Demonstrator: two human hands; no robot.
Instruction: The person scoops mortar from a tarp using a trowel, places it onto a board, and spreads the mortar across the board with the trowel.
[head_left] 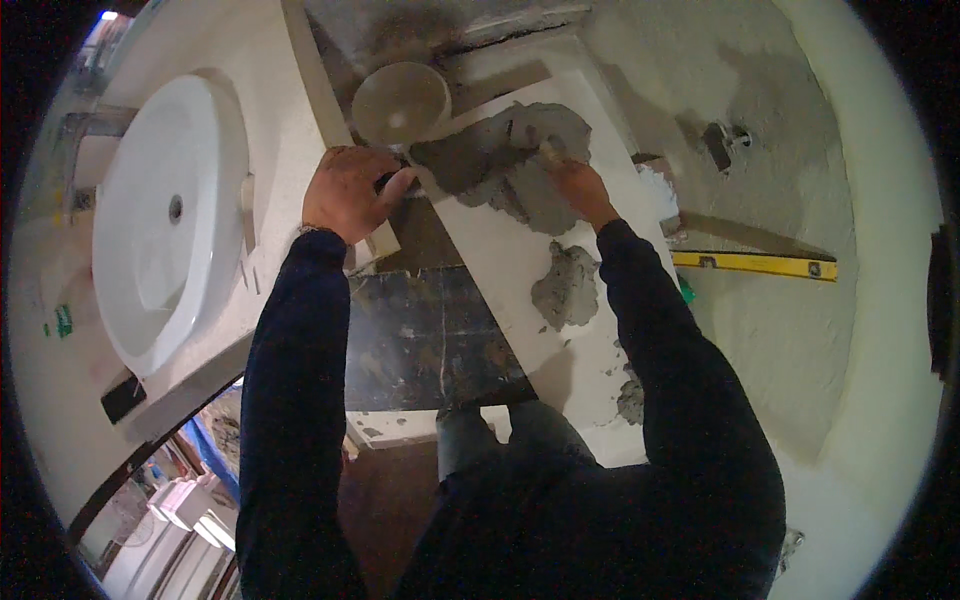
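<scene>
My left hand [350, 195] is curled at the left edge of the white board [565, 365], just below a round pale bucket [400, 105]; its fingers grip something dark that I cannot make out. My right hand [582, 188] is closed on a pale-handled tool [550, 152], whose head is hard to tell against a large grey patch of wet mortar [485, 155] on the board. Smaller mortar blobs [565, 285] lie lower on the same board, near my right forearm.
A white oval basin [145, 230] sits on a pale counter [265, 80] at left. A dark slab [420, 330] lies between counter and board. A yellow spirit level [755, 263] lies at right beside a plastered wall [770, 360] with a small fitting [735, 138]. Clutter shows lower left.
</scene>
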